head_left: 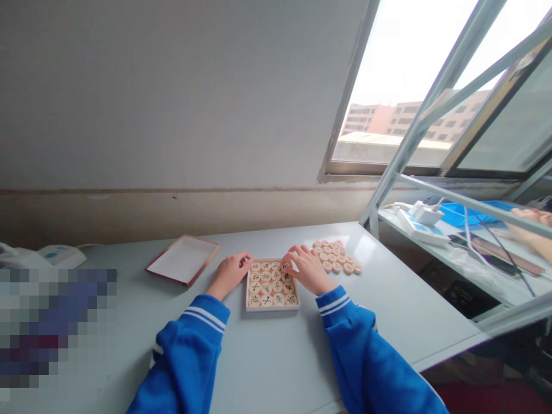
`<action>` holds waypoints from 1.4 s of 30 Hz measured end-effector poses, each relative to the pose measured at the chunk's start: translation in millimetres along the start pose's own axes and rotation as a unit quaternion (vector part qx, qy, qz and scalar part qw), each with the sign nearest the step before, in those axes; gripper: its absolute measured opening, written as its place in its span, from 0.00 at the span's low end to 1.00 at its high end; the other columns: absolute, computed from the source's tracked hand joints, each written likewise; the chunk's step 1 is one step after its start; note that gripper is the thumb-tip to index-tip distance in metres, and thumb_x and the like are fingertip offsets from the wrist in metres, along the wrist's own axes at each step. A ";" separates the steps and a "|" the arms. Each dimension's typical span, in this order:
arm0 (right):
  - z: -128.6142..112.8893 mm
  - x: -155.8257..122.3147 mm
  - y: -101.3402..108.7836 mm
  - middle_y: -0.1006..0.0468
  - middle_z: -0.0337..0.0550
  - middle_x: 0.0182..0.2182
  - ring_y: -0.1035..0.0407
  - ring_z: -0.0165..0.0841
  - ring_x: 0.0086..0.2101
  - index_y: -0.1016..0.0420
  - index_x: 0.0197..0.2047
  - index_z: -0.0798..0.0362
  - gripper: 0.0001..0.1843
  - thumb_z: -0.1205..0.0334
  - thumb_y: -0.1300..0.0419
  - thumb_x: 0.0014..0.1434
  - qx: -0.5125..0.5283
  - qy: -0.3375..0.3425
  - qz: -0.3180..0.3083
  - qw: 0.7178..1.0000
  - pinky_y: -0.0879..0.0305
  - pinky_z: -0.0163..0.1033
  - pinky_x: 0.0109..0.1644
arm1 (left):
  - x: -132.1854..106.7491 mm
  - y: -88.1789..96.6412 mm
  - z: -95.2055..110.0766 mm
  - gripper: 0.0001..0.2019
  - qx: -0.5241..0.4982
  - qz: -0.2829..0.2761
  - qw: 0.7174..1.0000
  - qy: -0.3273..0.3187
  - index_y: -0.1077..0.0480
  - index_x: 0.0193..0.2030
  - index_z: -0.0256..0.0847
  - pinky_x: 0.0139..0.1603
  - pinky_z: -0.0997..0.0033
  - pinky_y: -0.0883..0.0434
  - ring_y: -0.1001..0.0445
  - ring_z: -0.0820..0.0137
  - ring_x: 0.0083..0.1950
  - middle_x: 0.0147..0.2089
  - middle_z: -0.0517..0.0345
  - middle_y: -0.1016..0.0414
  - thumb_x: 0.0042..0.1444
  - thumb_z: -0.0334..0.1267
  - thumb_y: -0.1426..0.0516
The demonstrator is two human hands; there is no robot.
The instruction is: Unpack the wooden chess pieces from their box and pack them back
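Observation:
A shallow box [273, 308] sits on the table, filled with rows of round Chinese chess pieces [266, 288] bearing dark characters. My left hand [228, 274] is closed at the box's upper left corner, thumb and fingers bent together; whether they grip the rim or a small piece is hidden. At the upper right corner, the fingers of my right hand [310, 269] close on a chess piece [286, 267] lying in the box. Just beyond that hand, a group of loose chess pieces [336, 256] with reddish characters lies flat on the table.
The box lid [183, 260] lies with its pale inside up at the left. A metal frame [401, 155] rises from the table's right side. Beyond it, another desk holds a power strip [420, 224], a blue tray [457, 211] and another person's hand [532, 227]. A wall [215, 213] backs the table.

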State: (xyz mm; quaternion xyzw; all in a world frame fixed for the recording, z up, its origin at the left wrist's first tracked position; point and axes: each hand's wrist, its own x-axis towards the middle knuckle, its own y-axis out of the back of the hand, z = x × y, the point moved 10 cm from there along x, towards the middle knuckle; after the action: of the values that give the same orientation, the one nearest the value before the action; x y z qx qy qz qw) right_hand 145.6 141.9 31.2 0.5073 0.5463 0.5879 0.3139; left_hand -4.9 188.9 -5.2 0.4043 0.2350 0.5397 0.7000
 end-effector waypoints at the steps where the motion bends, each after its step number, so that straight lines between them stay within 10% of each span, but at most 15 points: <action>1: 1.4 -0.1 0.1 0.31 0.42 0.39 0.42 0.37 0.41 0.29 0.37 0.47 0.07 0.58 0.41 0.53 0.004 -0.001 0.005 1.000 0.50 0.42 0.41 | -0.1 0.0 0.1 0.13 0.000 0.000 1.000 0.000 0.30 0.35 0.40 0.32 0.74 0.39 0.29 0.69 0.33 0.30 0.56 0.26 0.55 0.42 0.53; 33: -3.1 -3.7 3.1 0.25 0.39 0.33 0.37 0.34 0.38 0.30 0.32 0.50 0.01 0.63 0.42 0.53 0.069 0.012 0.040 0.997 0.53 0.42 0.43 | 0.7 -0.7 -0.4 0.13 0.002 0.001 1.000 0.010 0.30 0.35 0.40 0.33 0.74 0.40 0.29 0.69 0.33 0.30 0.56 0.26 0.55 0.42 0.53; 42: 55.9 16.3 3.1 0.23 0.39 0.30 0.34 0.30 0.30 0.28 0.35 0.52 0.08 0.59 0.44 0.54 0.245 -0.087 0.069 0.963 0.43 0.35 0.35 | -0.4 -0.5 0.3 0.13 -0.003 0.003 1.000 -0.001 0.31 0.33 0.41 0.31 0.74 0.41 0.30 0.70 0.31 0.28 0.57 0.27 0.55 0.43 0.54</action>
State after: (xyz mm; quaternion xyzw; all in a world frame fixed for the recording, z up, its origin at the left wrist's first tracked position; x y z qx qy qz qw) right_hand 194.1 174.4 32.0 0.6542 0.6081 0.4100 0.1846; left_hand -4.4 188.4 -5.5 0.4033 0.2319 0.5422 0.6997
